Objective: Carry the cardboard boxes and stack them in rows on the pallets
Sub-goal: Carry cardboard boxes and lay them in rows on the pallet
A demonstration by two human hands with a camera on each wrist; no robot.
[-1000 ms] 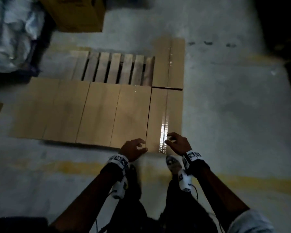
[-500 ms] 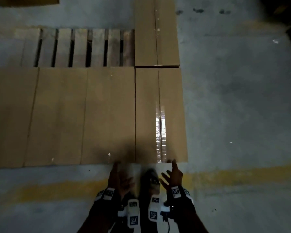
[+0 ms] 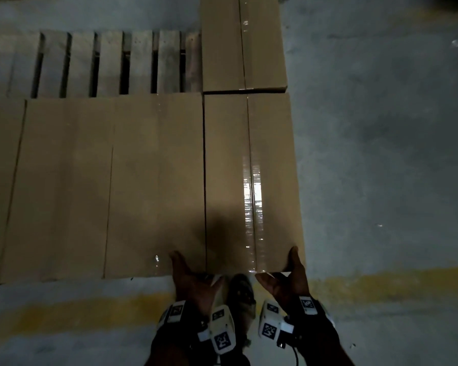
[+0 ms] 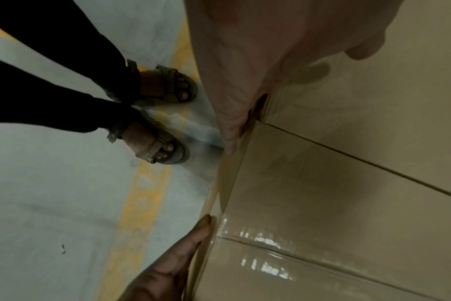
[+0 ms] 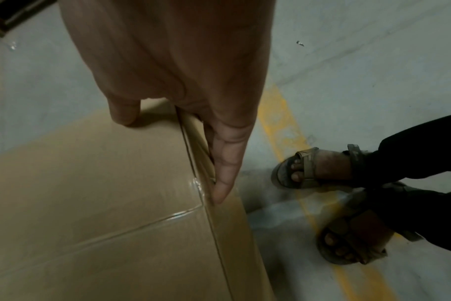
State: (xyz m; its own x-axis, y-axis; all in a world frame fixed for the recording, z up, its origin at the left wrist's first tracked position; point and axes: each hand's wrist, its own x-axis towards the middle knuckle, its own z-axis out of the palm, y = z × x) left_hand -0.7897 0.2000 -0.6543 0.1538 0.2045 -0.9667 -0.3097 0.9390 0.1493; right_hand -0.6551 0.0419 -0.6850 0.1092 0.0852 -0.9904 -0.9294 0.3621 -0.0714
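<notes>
Head view: the taped box (image 3: 251,180) lies flat at the right end of the near row on the pallet (image 3: 111,64), its left side tight against the next box (image 3: 156,186), its far end just short of the far box (image 3: 242,43) behind it. A shiny tape strip runs down the middle of its top. Both hands are at its near end. The right hand (image 3: 286,281) has its thumb laid on the top near the right corner and its fingers (image 5: 224,163) straight and flat against the near face, pressing it. The left hand (image 3: 193,281) does the same at the seam between the taped box and the next box: thumb on top of the next box, fingers (image 4: 232,126) stretched along the near face. Neither hand curls round anything; both are flat and pushing or steadying.

The row runs on leftward with more boxes (image 3: 64,186) set side by side. Behind the row the pallet's bare slats show. The pallet sits on a grey concrete floor (image 3: 381,154) with a worn yellow line (image 3: 77,313) running just in front of the boxes. The person's sandalled feet (image 4: 165,85) stand on that line, close to the near face, in dark trousers.
</notes>
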